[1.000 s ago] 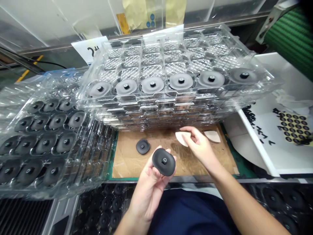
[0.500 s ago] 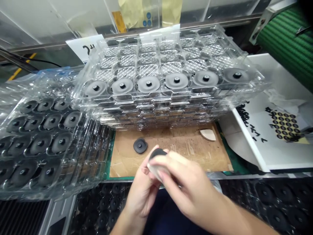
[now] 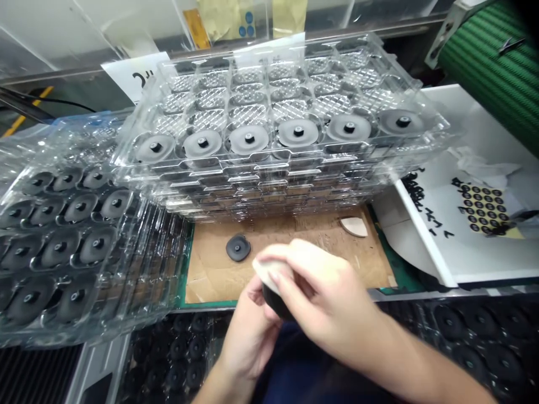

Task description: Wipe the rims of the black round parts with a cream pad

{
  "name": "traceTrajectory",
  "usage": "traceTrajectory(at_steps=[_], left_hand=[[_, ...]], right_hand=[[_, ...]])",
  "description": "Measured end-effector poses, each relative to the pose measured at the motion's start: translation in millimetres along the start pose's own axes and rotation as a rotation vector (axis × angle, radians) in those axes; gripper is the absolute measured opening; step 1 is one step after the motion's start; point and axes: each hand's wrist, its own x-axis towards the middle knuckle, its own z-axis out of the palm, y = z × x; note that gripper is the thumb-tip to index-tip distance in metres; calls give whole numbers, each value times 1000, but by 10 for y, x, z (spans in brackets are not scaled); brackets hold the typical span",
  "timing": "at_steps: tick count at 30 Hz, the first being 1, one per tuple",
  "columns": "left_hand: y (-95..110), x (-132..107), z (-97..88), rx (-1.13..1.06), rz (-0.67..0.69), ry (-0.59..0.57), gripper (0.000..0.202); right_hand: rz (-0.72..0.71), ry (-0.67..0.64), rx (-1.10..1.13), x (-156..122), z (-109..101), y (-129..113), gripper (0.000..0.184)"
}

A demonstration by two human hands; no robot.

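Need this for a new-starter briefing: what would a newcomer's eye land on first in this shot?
The big stack of clear plastic trays dominates the centre, its front row holding grey round parts with central studs. Just below it, over a cardboard mat, the right hand holds a pale shaped pad against a black disc cradled in the left hand.

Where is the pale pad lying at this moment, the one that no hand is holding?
In the head view, the pale pad lies on the cardboard near its far right corner, just below the stacked clear trays and beyond the right hand.
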Motion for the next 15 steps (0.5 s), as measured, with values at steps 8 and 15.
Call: traceTrajectory(at_steps=[8,15], left_hand=[[44,-43,-26,-50,4,-75,52],[73,-48,160,-89,-132,-109,38]], right_hand=[[85,-253,38,-197,-285,28,19],[-341,47,-259,-50,-251,47,21]])
